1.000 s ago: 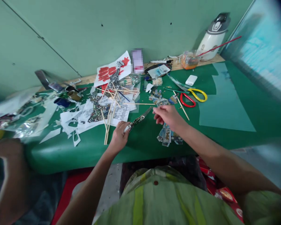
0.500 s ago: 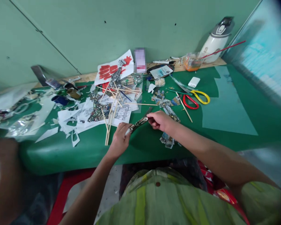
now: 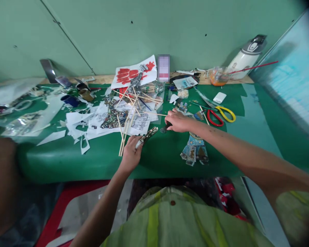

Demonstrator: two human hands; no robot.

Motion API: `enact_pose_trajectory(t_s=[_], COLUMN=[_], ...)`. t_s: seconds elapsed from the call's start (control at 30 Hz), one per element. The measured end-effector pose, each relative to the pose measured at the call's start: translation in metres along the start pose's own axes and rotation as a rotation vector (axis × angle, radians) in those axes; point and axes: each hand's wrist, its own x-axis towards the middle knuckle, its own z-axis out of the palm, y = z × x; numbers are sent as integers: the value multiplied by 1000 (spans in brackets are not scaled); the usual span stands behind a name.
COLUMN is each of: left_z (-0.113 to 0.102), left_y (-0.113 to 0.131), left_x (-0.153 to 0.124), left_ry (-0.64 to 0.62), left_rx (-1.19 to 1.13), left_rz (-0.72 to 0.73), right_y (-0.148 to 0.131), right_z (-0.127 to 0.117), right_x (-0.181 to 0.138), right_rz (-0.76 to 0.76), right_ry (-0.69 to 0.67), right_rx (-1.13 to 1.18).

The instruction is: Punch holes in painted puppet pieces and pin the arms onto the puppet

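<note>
My left hand (image 3: 130,151) is closed around a shiny metal hand tool (image 3: 148,134) that looks like a hole punch, its jaws pointing up and right over the green table. To its right, my right hand (image 3: 177,120) pinches a small dark flat piece (image 3: 164,129), which my fingers partly hide. The tool and the piece are apart. Below my right forearm lies a blue and brown jointed cut-out figure (image 3: 194,149), its upper part covered by the arm. Thin wooden sticks (image 3: 127,127) lie crossed just above my left hand.
Scissors (image 3: 225,113) with red and yellow handles lie at the right. Printed sheets and paper scraps (image 3: 76,120) spread leftward. Paint pots (image 3: 70,100), a cup of orange liquid (image 3: 218,78) and a white thermos (image 3: 244,60) stand behind. Another person's arm (image 3: 2,185) is at far left.
My right hand has moved away from the metal tool, carrying the dark piece a little to the right. My left hand keeps hold of the tool. The view has shifted slightly.
</note>
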Motion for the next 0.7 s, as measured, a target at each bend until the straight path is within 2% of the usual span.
enact_pose_trajectory(t_s=[0.17, 0.33, 0.4, 0.53, 0.7], left_z=[0, -6, -10, -16, -17], left_y=[1, 2, 4, 11, 20], left_x=[-2, 4, 7, 12, 11], left_ry=[-15, -34, -57, -88, -106], left_rx=[-16, -72, -92, -108, -128], left_rz=[-19, -6, 6, 44, 50], right_y=[0, 1, 1, -1, -7], right_z=[-4, -7, -13, -29, -40], right_x=[-4, -14, -18, -28, -38], right_rz=[66, 115, 135, 186, 239], right_ry=[-27, -74, -92, -92, -80], right_rx=[162, 798, 977, 1100, 1124])
